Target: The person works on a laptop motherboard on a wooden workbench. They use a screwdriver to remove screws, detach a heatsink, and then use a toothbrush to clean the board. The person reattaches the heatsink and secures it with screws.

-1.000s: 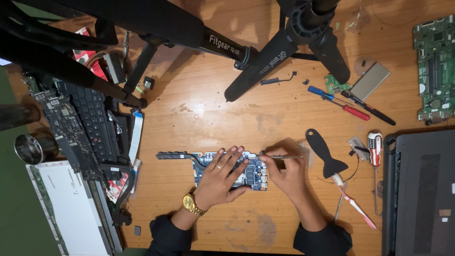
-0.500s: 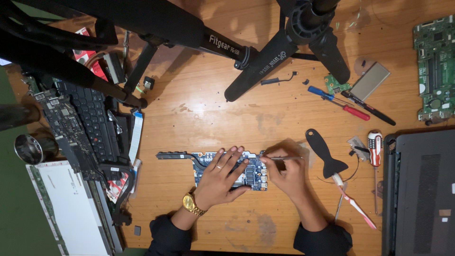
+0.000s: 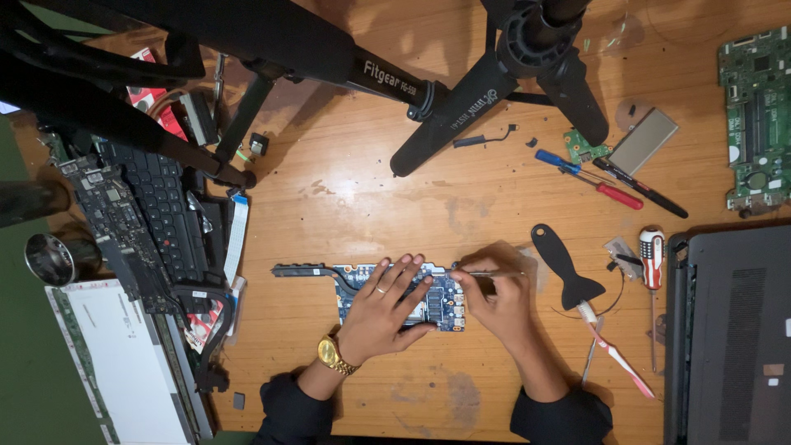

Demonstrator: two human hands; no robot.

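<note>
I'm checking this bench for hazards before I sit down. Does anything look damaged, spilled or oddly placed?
No spill shows. The oddest thing is a pink-and-white toothbrush lying among the repair tools, beside the black plastic pry spatula. The wooden table is scuffed and stained. The left hand presses the blue circuit board.

My left hand (image 3: 381,309) lies flat on blue rectangular laptop circuit board (image 3: 445,306), fingers spread. My right hand (image 3: 498,303) pinches thin metal tool (image 3: 494,273) at board's upper right edge. Black plastic spatula-shaped pry tool (image 3: 564,268) lies just right, on wooden table (image 3: 346,198).
</note>
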